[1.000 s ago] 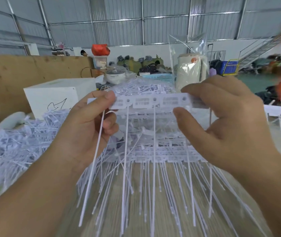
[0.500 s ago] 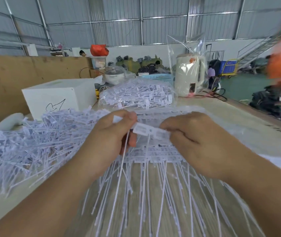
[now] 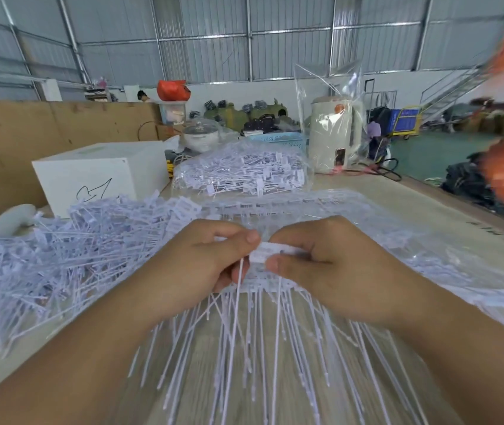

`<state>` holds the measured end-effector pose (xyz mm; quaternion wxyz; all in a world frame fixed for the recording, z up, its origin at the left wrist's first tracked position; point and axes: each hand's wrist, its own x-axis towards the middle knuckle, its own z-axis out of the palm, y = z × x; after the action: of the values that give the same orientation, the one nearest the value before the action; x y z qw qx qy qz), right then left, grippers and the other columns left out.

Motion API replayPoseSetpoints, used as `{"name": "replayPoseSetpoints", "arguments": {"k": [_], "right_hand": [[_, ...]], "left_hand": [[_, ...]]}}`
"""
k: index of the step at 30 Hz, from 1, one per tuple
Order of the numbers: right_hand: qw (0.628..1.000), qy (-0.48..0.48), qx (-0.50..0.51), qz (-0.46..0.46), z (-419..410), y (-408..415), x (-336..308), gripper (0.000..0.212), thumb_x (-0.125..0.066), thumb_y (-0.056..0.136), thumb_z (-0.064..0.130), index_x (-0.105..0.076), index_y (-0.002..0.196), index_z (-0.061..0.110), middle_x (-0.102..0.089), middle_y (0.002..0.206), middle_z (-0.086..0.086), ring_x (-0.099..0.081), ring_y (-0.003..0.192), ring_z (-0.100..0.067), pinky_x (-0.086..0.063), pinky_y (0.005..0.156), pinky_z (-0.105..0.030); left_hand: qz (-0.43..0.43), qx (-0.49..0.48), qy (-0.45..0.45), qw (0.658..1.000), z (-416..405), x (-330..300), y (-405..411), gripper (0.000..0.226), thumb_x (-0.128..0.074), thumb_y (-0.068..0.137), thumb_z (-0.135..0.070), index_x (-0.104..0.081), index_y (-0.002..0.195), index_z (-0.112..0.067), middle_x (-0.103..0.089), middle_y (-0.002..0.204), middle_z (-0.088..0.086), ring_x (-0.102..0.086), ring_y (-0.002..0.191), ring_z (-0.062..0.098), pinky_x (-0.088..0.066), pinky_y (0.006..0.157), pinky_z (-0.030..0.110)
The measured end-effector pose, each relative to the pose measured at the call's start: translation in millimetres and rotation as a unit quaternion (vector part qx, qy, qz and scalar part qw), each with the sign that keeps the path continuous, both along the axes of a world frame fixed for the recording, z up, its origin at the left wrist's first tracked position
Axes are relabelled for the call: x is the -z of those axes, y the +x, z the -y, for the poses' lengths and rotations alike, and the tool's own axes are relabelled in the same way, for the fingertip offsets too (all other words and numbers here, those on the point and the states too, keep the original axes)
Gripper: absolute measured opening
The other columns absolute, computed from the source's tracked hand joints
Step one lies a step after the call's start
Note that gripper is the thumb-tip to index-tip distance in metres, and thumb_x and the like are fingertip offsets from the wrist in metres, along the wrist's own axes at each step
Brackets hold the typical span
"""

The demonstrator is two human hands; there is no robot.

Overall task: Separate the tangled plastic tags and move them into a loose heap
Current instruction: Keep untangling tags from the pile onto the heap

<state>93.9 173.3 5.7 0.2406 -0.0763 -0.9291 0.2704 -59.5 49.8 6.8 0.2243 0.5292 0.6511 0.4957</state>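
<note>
Tails of thin white plastic, stiff and straight, are fanned out toward the viewer below the small strip of tags (image 3: pixel 270 252), over the pale wood-grain desk (image 3: pixel 303 391). The strip itself is a short, flat white piece with faint print, and it is pinched at its left end between thumb and forefinger of the left hand (image 3: pixel 211 265) and at its right end by the curled fingers of the right hand (image 3: pixel 330 265), the two hands almost touching. Just beneath the strip, more joined rows of tags (image 3: pixel 275 283) are laid flat in layers, their rectangular heads side by side. To the left of the strip, a broad loose heap (image 3: pixel 60 259) of separated tags is spread in a bristly tangle of white heads and thin tails. Behind the strip, a clear glossy bag of tags (image 3: pixel 241 173) is seen lying on the desk. Left of that bag a white box (image 3: pixel 100 176) with a black scribble is set; right of it, a cream kettle (image 3: pixel 333 136) wrapped in crinkled clear film is stood upright.
</note>
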Motion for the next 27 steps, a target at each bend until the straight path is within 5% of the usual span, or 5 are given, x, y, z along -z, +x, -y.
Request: {"name": "replayPoseSetpoints", "arguments": {"k": [8, 13, 18, 23, 27], "right_hand": [[0.958, -0.12, 0.089, -0.245, -2, -2, -1, 0.027, -0.06, 0.096, 0.021, -0.058, 0.078, 0.001, -0.032, 0.05, 0.009, -0.028, 0.043, -0.005, -0.023, 0.041, -0.014], [0.975, -0.182, -0.005, -0.126, -9, 1, 2, 0.004, -0.063, 0.093, 0.022, -0.065, 0.096, 0.021, -0.039, 0.052, 0.009, -0.033, 0.044, -0.008, -0.026, 0.043, -0.018], [0.978, -0.188, -0.065, -0.068, -10, -4, 11, 0.035, -0.068, 0.09, 0.029, -0.05, 0.119, 0.032, -0.042, 0.052, 0.011, -0.036, 0.046, -0.003, -0.029, 0.047, -0.018], [0.965, -0.228, -0.111, -0.072, -3, -7, 12, 0.037, -0.062, 0.086, 0.034, -0.047, 0.12, 0.03, -0.07, 0.085, -0.021, -0.061, 0.078, -0.05, -0.049, 0.079, -0.064], [0.969, -0.215, -0.111, -0.054, 1, -8, 15, 0.04, -0.063, 0.084, 0.04, -0.046, 0.12, 0.039, -0.066, 0.094, -0.028, -0.06, 0.087, -0.054, -0.047, 0.083, -0.067]], "left_hand": [[0.285, -0.089, 0.185, 0.936, -14, 6, 9, 0.038, -0.051, 0.096, -0.035, -0.078, 0.073, -0.02, -0.043, 0.052, -0.003, -0.028, 0.037, 0.008, -0.027, 0.038, 0.017], [0.163, -0.105, 0.135, 0.972, -12, 9, 5, 0.033, -0.047, 0.1, -0.034, -0.076, 0.085, -0.029, -0.047, 0.052, -0.001, -0.036, 0.04, 0.009, -0.028, 0.038, 0.015], [0.134, -0.033, 0.09, 0.986, -10, 10, 10, 0.037, -0.045, 0.1, -0.039, -0.072, 0.082, -0.021, -0.048, 0.049, 0.0, -0.038, 0.039, 0.011, -0.031, 0.039, 0.018], [0.13, -0.009, 0.073, 0.989, -7, 10, 16, 0.033, -0.052, 0.09, -0.052, -0.073, 0.084, -0.027, -0.049, 0.047, -0.001, -0.039, 0.038, 0.01, -0.032, 0.039, 0.016], [0.081, 0.029, 0.078, 0.993, -8, 11, 17, 0.029, -0.056, 0.083, -0.047, -0.069, 0.09, -0.022, -0.049, 0.049, -0.008, -0.041, 0.04, 0.006, -0.034, 0.041, 0.014]]}}
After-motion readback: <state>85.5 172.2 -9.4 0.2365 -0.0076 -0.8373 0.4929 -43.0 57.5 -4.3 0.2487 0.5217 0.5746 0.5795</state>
